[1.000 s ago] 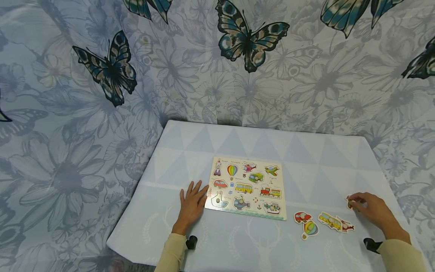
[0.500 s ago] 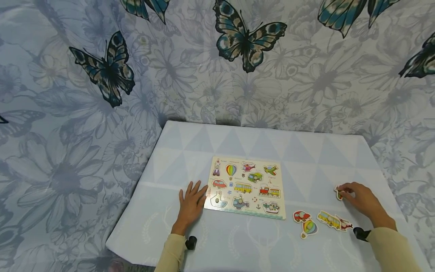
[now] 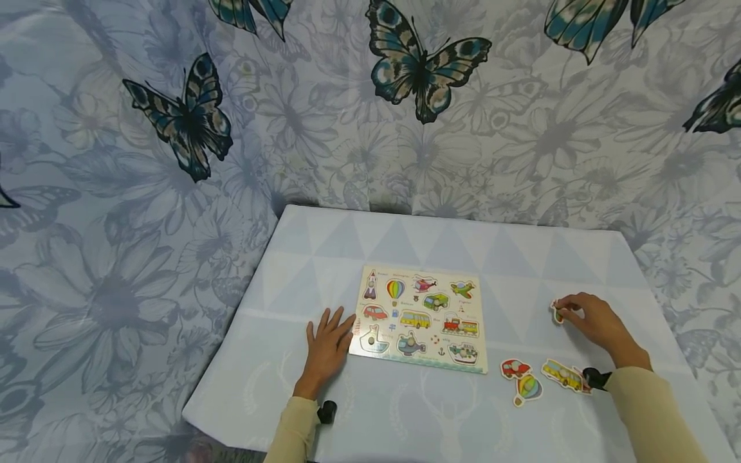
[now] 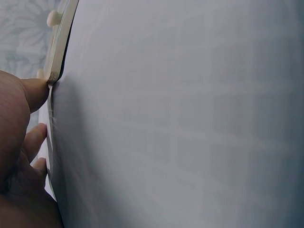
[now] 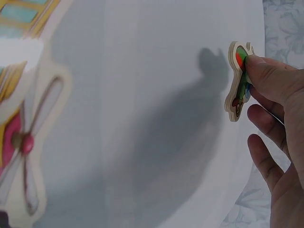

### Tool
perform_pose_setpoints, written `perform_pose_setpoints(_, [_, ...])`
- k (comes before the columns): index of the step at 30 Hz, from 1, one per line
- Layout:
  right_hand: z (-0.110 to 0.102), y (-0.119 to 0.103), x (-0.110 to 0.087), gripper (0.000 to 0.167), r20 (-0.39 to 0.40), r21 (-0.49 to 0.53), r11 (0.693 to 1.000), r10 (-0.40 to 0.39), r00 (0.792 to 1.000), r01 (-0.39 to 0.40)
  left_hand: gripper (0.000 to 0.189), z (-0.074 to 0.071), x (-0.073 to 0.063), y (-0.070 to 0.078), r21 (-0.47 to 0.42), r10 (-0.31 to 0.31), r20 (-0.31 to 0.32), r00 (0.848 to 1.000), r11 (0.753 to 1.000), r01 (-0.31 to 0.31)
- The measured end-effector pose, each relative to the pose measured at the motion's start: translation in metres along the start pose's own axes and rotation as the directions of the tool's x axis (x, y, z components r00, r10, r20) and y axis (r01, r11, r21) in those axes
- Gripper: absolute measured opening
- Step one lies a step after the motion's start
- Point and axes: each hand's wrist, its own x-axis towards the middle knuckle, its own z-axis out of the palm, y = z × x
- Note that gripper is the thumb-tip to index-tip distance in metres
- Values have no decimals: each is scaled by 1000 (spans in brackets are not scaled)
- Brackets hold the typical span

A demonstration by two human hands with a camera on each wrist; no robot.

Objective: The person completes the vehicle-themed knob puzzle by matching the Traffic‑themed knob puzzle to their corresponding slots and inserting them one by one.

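My right hand (image 3: 599, 325) pinches a wooden puzzle piece (image 5: 236, 95) between thumb and fingers, above the right part of the table. The piece is painted green with red and blue, and its pale edge faces the right wrist camera. My left hand (image 3: 325, 350) lies with spread fingers at the left edge of the puzzle board (image 3: 428, 350). In the left wrist view a fingertip (image 4: 38, 90) touches the board's corner. Printed vehicles, among them a rocket, a train and a ship, cover the board.
Right of the board lie a red car piece (image 3: 515, 368), a balloon piece (image 3: 528, 389) and a yellow bus piece (image 3: 561, 374). A helicopter piece (image 5: 28, 142) overlaps the bus, partly hidden in the head view by the right wrist camera (image 3: 595, 378). Butterfly-patterned cloth (image 3: 324, 141) hangs behind the table.
My right hand has moved left and toward the far side with the puzzle piece, and its wrist camera now covers part of the helicopter piece. The left hand stays put.
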Motion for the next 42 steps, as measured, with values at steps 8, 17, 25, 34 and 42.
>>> perform_pose_setpoints(8, [8,-10,18,15,16,18,1000,-1,1000,0,42,1,-1,0,-9,15,-6,1000,1000,-15])
perform_pose_setpoints(17, [15,-31,46,15,115,-7,1000,-19,993,20,42,0,1,0,9,14,-2,1000,1000,-14])
perform_pose_setpoints(25, [13,-57,73,9,150,-109,966,-216,965,233,42,0,1,-1,14,21,-2,1000,1000,-21])
perform_pose_setpoints(34, [18,-89,103,9,185,-146,934,-299,936,327,41,0,1,1,-5,24,-16,1000,1000,-24])
perform_pose_setpoints(42, [29,-108,117,12,204,-131,930,-313,928,343,41,-1,1,2,5,20,-13,1000,1000,-20])
